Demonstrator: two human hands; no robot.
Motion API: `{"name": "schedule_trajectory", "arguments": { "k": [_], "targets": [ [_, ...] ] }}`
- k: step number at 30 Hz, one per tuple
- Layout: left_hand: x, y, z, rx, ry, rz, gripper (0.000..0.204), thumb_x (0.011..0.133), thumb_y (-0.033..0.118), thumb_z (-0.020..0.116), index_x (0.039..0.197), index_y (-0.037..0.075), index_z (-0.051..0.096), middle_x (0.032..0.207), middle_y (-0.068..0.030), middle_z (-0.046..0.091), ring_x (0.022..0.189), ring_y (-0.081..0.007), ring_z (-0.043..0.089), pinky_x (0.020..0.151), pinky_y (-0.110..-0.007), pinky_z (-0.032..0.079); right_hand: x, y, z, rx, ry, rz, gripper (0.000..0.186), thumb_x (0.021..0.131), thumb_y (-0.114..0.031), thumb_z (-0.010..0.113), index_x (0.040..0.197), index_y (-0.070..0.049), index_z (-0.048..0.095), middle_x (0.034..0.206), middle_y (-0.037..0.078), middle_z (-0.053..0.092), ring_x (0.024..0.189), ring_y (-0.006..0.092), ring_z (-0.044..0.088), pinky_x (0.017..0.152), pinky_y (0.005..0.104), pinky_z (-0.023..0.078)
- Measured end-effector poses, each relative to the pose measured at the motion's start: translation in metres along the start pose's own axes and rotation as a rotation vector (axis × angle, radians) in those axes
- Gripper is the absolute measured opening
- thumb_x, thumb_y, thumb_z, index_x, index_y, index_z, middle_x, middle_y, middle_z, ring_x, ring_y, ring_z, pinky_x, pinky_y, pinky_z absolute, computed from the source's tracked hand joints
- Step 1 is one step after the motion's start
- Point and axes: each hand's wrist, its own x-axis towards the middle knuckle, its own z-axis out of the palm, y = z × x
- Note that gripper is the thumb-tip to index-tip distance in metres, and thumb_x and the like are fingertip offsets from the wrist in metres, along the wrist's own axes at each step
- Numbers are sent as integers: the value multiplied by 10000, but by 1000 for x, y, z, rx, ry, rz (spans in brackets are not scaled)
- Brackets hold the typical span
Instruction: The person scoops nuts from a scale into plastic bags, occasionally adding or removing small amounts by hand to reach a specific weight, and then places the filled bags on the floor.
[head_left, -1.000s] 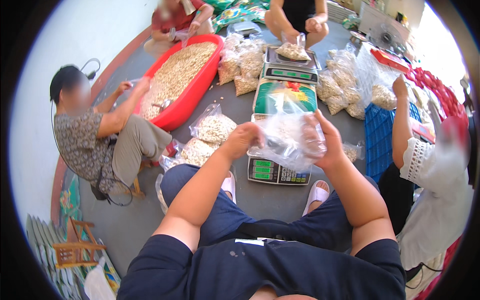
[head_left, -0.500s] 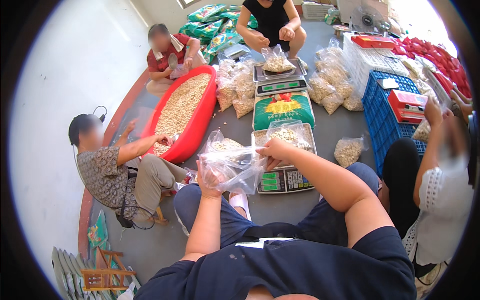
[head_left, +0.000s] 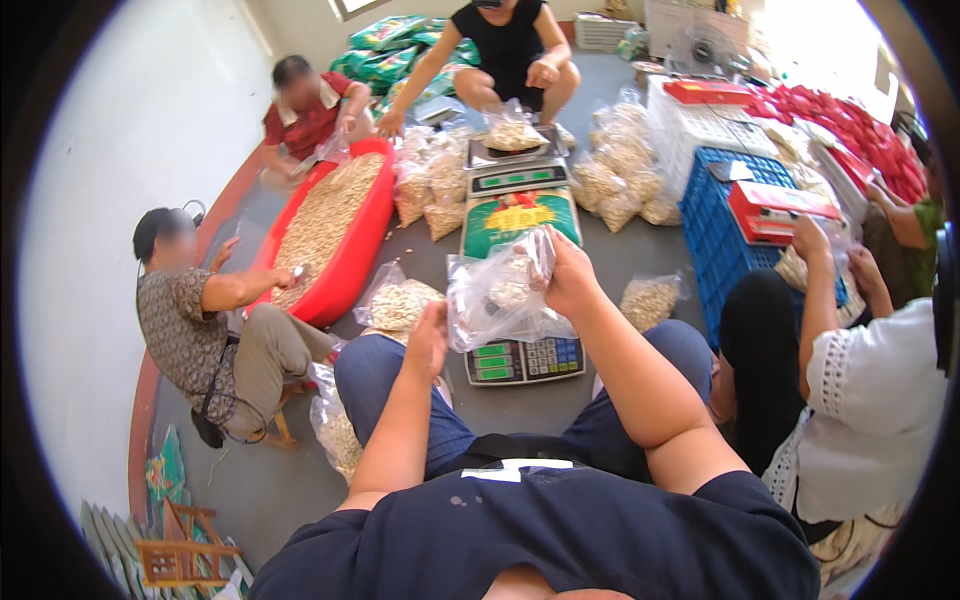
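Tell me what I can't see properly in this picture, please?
All in the head view:
- What sits on the near scale: the clear bag in the right hand is in front of it.
- Whether the left hand touches the bag: its see-through edge is too faint.
- The head of the person in black: partly cut off by the top edge.
- The far scale's readout: too small.

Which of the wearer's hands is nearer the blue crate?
Right. The right hand is left of the blue crate, holding a clear plastic bag; the left hand is farther left, on the bag's other side.
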Motion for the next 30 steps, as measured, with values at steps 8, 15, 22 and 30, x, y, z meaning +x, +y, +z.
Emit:
{"name": "schedule_trajectory", "arguments": {
  "k": [8, 15, 22, 30],
  "targets": [
    [7, 18, 103, 1280, -313, 525, 193, 674, 1, 568, 833, 101, 523, 1208, -167, 326, 1019, -324, 441, 831, -346, 383, -3, -16, -21, -76, 174, -47, 210, 875, -252, 367, 935, -71, 454, 830, 136, 586, 463, 128, 497, 345, 203, 358],
    [34, 15, 97, 1420, -355, 553, 433, 591, -113, 408, 948, 55, 587, 1021, -139, 496, 939, -295, 488, 822, -321, 390, -7, -50, -69, -1581, 585, -726, 119, 757, -112, 544, 854, -52, 513, 731, 87, 556, 620, 246, 529, 526, 315, 431],
    [41, 18, 95, 1446, -374, 383, 459, 638, -33, 477, 1097, -13, 465, 1076, -189, 416, 923, -323, 476, 793, -314, 400, -23, 7, -50, -1998, -266, -478, 342, 633, -76, 618, 955, -58, 507, 941, 99, 532, 863, 265, 522, 722, 354, 422],
    [59, 37, 4, 1806, -470, -128, 344, 700, 20, 452, 1017, 104, 554, 1026, -136, 492, 937, -292, 496, 793, -335, 395, 16, 79, -65, -1975, -575, 495, 869, 514, -462, 719, 1229, -142, 343, 1137, 127, 467, 1032, 287, 454, 847, 375, 371]
  ]
}}
